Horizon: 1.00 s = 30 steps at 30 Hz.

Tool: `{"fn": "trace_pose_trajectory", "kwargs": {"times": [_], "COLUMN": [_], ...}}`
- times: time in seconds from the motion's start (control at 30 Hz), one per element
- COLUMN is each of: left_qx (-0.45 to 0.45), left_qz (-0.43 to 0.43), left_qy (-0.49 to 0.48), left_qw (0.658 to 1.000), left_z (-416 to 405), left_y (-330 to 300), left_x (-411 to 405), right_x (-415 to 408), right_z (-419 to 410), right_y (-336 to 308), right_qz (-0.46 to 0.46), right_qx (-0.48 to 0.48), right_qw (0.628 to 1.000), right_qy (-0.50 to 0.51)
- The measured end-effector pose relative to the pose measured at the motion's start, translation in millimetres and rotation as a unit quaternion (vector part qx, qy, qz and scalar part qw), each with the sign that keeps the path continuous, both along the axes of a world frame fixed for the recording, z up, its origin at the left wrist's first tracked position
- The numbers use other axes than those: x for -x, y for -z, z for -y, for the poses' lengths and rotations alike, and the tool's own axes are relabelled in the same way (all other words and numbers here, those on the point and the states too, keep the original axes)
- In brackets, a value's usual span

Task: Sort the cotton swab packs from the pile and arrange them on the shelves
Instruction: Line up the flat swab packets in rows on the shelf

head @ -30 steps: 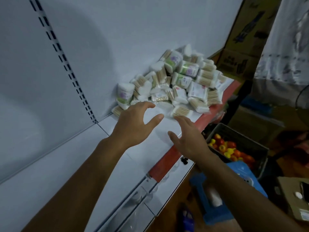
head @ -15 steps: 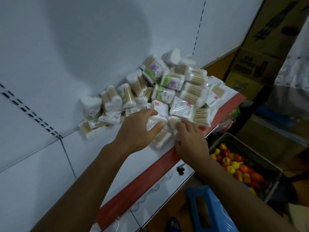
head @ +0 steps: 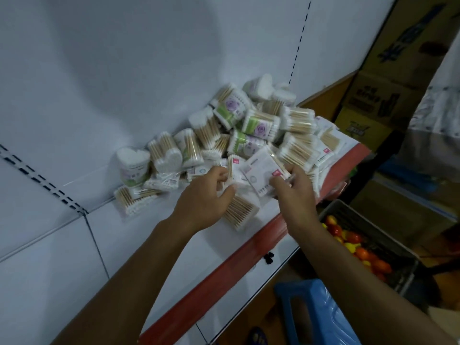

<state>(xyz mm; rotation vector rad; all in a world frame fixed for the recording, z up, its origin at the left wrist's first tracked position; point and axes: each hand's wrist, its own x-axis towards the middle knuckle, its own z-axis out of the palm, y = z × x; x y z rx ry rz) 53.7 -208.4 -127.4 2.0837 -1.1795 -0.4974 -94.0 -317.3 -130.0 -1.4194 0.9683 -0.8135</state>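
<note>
Now both hands had closed in from the bare shelf [head: 154, 235] onto the near edge of the pile [head: 249, 130]; sorting had begun. Left hand [head: 206, 197] pinched a flat pack [head: 232, 170]. Right hand [head: 293, 192], fingers curled, gripped a white-labelled pack [head: 261, 170]. Both forearms reached forward, wrists level.

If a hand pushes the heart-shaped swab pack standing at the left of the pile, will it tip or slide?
The heart-shaped pack stands upright and tall on the shelf, so it probably tips. Its glossy wrap looks slippery. It is likely light.
</note>
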Motion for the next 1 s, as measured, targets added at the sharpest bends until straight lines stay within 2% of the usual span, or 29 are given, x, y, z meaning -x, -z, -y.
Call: {"fn": "trace_pose_trajectory", "kwargs": {"times": [0.07, 0.13, 0.23, 0.3, 0.37, 0.47, 0.57, 0.63, 0.7, 0.87, 0.93, 1.0], "left_qx": [0.014, 0.038, 0.094, 0.112, 0.127, 0.169, 0.204, 0.208, 0.200, 0.180, 0.190, 0.211], "left_qz": [-0.045, -0.131, -0.266, -0.303, -0.317, -0.312, -0.302, -0.303, -0.303, -0.302, -0.291, -0.276], "left_qy": [-0.009, -0.009, -0.060, -0.103, -0.120, -0.148, -0.165, -0.168, -0.166, -0.164, -0.168, -0.181], "left_qw": [0.999, 0.991, 0.957, 0.941, 0.932, 0.923, 0.916, 0.915, 0.917, 0.922, 0.923, 0.920], "left_z": [0.3, 0.2, -2.5, -5.2, -8.7, -12.3, -14.5, -15.8, -17.3, -23.7, -26.7, -29.4], "left_y": [-3.4, -7.5, -9.6, -7.9, -9.9, -15.1, -15.4, -12.3, -7.5, 3.3, 4.1, 2.8], "left_x": [0.2, 2.5, 2.2, -3.2, -7.8, -16.8, -24.2, -25.7, -25.2, -24.3, -23.9, -24.3], "right_x": [-10.8, -19.7, -27.2, -29.8, -30.6, -26.0, -19.9, -18.3, -18.4, -19.8, -18.8, -19.1], "right_z": [-3.0, -9.2, -18.0, -20.8, -21.3, -16.6, -14.3, -17.7, -21.5, -27.1, -28.7, -30.0], "right_y": [-3.9, -2.2, 4.5, 9.4, 13.9, 19.9, 28.1, 33.0, 37.4, 44.7, 46.8, 43.6], "right_qz": [0.049, 0.077, 0.066, 0.041, 0.009, -0.110, -0.262, -0.315, -0.341, -0.375, -0.352, -0.294], "right_qx": [-0.065, -0.091, -0.075, -0.053, -0.012, 0.131, 0.262, 0.317, 0.347, 0.387, 0.388, 0.345], "right_qw": [0.996, 0.991, 0.988, 0.986, 0.987, 0.977, 0.913, 0.871, 0.847, 0.815, 0.823, 0.862], "right_qy": [-0.027, -0.066, -0.117, -0.156, -0.163, -0.126, -0.171, -0.204, -0.214, -0.214, -0.218, -0.228]}}
